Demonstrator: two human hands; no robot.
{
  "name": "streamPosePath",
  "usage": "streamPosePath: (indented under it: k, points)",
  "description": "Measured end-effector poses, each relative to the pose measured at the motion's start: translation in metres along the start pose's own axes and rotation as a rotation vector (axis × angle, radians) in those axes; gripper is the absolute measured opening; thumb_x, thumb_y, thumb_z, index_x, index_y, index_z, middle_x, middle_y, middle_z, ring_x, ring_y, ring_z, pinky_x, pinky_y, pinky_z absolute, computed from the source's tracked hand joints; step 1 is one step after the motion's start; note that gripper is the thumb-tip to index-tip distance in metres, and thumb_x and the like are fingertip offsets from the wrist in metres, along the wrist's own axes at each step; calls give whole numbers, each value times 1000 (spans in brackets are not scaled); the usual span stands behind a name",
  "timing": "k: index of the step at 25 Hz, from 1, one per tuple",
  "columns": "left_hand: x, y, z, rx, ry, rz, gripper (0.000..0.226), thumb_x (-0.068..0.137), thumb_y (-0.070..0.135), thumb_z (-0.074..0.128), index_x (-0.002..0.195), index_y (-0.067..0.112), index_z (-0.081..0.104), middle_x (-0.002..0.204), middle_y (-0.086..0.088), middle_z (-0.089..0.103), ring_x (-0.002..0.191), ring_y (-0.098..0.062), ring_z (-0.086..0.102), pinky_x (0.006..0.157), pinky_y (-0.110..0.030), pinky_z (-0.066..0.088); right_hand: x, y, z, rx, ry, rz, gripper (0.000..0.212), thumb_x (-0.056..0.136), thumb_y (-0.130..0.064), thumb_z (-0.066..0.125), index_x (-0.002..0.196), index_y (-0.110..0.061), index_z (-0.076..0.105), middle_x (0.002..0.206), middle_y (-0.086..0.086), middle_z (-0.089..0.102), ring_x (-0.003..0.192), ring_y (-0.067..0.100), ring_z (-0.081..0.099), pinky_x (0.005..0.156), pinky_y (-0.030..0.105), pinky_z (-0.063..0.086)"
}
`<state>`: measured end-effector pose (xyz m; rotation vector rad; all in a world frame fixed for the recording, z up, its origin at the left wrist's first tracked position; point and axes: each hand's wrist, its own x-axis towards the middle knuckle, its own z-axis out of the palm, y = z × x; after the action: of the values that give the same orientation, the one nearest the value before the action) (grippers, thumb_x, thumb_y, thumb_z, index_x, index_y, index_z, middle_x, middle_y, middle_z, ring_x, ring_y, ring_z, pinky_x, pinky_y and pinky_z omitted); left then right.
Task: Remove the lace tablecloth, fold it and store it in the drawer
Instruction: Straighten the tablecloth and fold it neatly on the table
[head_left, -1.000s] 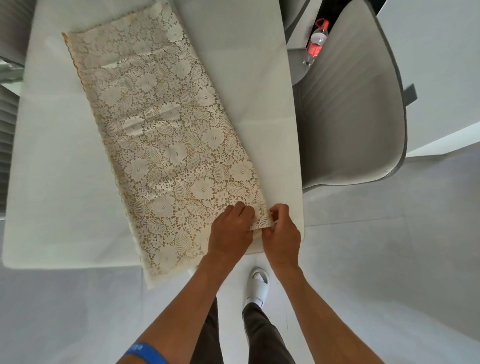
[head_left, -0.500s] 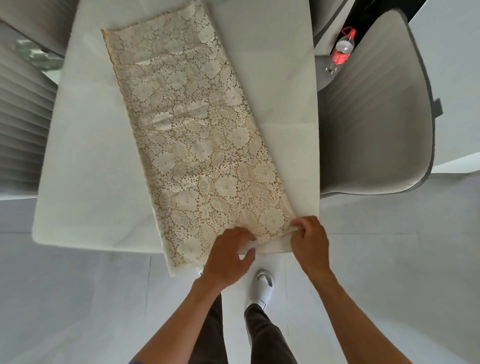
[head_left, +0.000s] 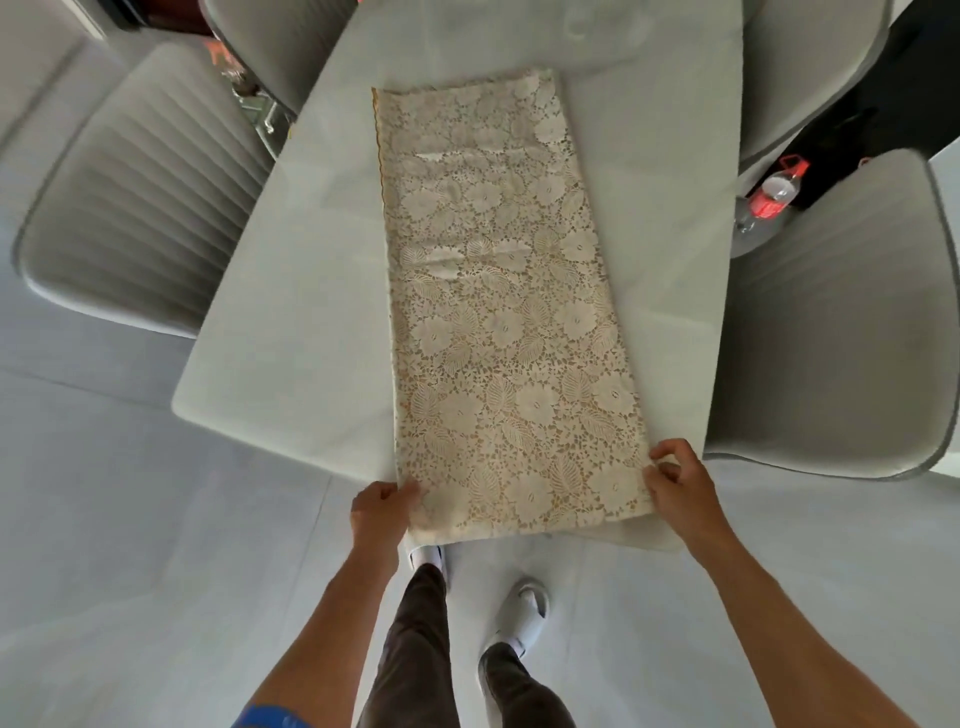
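The cream lace tablecloth (head_left: 498, 312) lies folded into a long narrow strip down the middle of the white table (head_left: 291, 312), its near end hanging slightly over the table's near edge. My left hand (head_left: 382, 512) grips the strip's near left corner. At the near right corner my right hand (head_left: 678, 483) pinches the cloth with curled fingers. No drawer is in view.
Grey padded chairs stand on both sides: one at the left (head_left: 140, 187), one at the right (head_left: 841, 332), more at the far end. A plastic bottle with a red label (head_left: 771, 200) rests on a chair seat at the right. My feet stand on pale floor tiles below the table edge.
My left hand slid from beside the right hand along the near edge to the left corner. The view swung, so the strip now runs straight away from me.
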<state>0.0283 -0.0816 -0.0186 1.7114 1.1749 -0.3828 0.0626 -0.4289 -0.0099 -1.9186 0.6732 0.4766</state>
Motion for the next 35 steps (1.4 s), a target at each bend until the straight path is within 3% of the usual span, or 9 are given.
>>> streamPosePath:
  k: [3,6,10,13,16,19,25,29,35]
  points:
    - [-18,-10,-29,-54,-73,10,14,84,21,72,91,19,60,94,-2,64,81,-22,63,56,-26,49,-28,3,-14,112,-104,107,23,89,-3,60,79,-20,73,95,13,70,87,28,63,69,31,49]
    - [-36,-14,-73,-102,-168,39,18,89,16,66,104,27,64,97,-2,68,84,-26,68,61,-32,58,-56,-5,-29,245,-281,212,24,87,-1,57,89,-10,79,96,19,72,84,28,68,67,31,54]
    - [-24,31,-104,-460,-387,-67,18,88,-1,58,98,1,73,90,-12,76,73,-21,72,57,-23,55,-43,-57,-38,503,-405,147,32,82,-8,50,102,-5,74,93,12,74,91,29,72,70,36,52]
    - [11,97,-103,-555,-500,-108,28,80,-3,46,99,-7,67,80,-16,69,58,-20,60,42,-20,43,0,-114,-26,406,-208,126,10,85,-15,67,90,-14,76,80,5,71,59,15,63,55,28,49]
    - [58,142,-81,-329,-565,-23,21,68,1,52,85,3,63,74,-9,57,55,-13,44,45,-20,33,54,-143,1,261,46,115,5,82,-20,77,84,-21,74,71,-4,64,59,10,52,56,27,45]
    - [109,156,-47,131,-383,138,14,80,15,77,88,18,66,74,8,58,64,-6,50,62,-22,39,100,-144,38,147,118,51,3,85,-21,75,83,-23,73,83,-3,72,73,11,64,68,25,52]
    - [140,147,-13,155,-77,368,23,91,40,58,87,17,61,76,4,63,72,-18,58,61,-28,44,129,-119,61,-146,304,-79,24,93,-38,59,85,-17,67,76,-3,66,74,19,60,68,32,45]
    - [123,139,-17,140,-45,372,44,76,60,72,105,32,52,82,18,60,77,2,59,61,-20,44,134,-120,68,-313,331,-161,31,99,-36,50,91,-10,63,80,3,64,75,24,57,67,34,42]
    - [87,73,-30,199,41,427,21,83,37,74,93,31,57,76,13,69,69,-10,68,56,-20,44,133,-117,61,-329,274,-186,31,100,-37,48,92,-10,62,79,4,64,74,25,58,66,34,41]
